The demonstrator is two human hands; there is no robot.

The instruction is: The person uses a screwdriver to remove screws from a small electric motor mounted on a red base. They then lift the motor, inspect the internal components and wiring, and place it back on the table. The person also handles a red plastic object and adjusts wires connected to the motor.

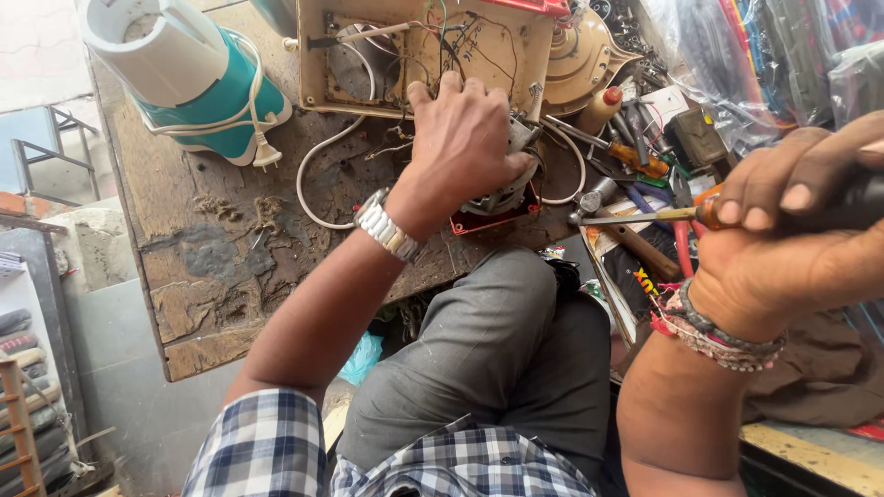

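Right, the left hand (460, 138) is clamping down on a small electric motor (502, 189), fingers curled over its top, likely pinning it so it isn't rolling while being worked on. The motor is sitting on the worn wooden workbench (212, 276), on a red base plate (493, 219), just in front of the opened beige appliance housing (414, 55) with its wiring exposed. The right hand (792, 230) is gripping a screwdriver (663, 215) in a closed fist, shaft pointing towards the motor, tip hanging just right of it, not touching. A white-and-teal blender base (198, 78) with its cord wrapped round is parked well left of the motor, out of the way. Loose tools are piled to the motor's right.
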